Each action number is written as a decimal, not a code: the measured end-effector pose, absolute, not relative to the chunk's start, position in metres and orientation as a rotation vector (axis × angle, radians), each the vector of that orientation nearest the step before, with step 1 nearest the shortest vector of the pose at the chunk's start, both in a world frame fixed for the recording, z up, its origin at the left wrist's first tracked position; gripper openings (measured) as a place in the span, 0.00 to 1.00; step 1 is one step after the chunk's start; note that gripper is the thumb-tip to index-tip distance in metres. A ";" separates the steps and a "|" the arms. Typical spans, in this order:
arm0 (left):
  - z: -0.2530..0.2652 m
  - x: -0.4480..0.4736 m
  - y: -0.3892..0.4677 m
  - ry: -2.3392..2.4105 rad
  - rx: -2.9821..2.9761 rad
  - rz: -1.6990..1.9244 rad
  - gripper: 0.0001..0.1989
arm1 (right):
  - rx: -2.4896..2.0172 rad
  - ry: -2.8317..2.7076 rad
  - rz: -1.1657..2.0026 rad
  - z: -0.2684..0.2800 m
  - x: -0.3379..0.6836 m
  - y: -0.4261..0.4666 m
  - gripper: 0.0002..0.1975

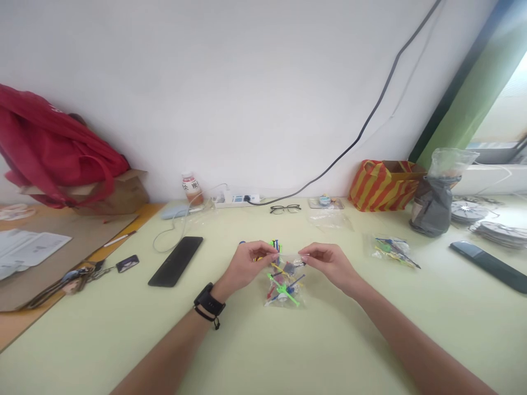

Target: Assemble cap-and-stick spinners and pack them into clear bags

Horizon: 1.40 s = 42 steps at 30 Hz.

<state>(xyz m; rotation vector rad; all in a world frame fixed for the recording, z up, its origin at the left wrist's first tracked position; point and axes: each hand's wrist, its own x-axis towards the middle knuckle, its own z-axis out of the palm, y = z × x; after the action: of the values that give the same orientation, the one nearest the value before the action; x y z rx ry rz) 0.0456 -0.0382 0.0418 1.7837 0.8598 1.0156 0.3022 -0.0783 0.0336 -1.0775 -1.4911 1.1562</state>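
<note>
Left hand and right hand: fingers pinched closed on the clear bag's upper edge, one at each side, over the tabletop. Hold the edge level; light, even tension should avoid tearing film or spilling the coloured parts.

The parts bag lies between the phone and another bag.

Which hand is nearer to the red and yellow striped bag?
Right. The right hand is front-left of the striped bag; the left hand is farther left.
</note>
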 end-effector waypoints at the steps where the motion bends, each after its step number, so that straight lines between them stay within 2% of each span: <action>1: 0.042 0.045 -0.038 0.881 1.835 1.012 0.11 | -1.079 -1.496 1.143 0.034 0.302 -0.079 0.12; 13: 0.043 0.044 -0.040 0.776 1.546 1.002 0.13 | -0.924 -1.544 0.892 0.032 0.308 -0.079 0.07; 16: 0.043 0.046 -0.041 0.775 1.511 1.033 0.13 | -0.967 -1.577 0.892 0.036 0.307 -0.081 0.09; 20: 0.042 0.047 -0.041 0.763 1.581 1.047 0.13 | -1.028 -1.595 0.966 0.038 0.299 -0.081 0.17; 25: 0.042 0.049 -0.043 0.807 1.666 1.006 0.16 | -1.110 -1.724 0.888 0.039 0.291 -0.083 0.13; 29: 0.043 0.051 -0.043 0.800 1.656 0.935 0.14 | -1.110 -1.752 0.805 0.040 0.293 -0.086 0.11; 42: 0.047 0.046 -0.045 0.789 1.680 0.979 0.10 | -0.954 -1.458 1.137 0.034 0.300 -0.082 0.09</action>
<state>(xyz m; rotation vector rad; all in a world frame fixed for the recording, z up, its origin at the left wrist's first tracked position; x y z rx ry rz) 0.0460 -0.0447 0.0467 1.6801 0.7889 0.9794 0.3001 -0.0823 0.0341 -0.9544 -1.4584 1.1373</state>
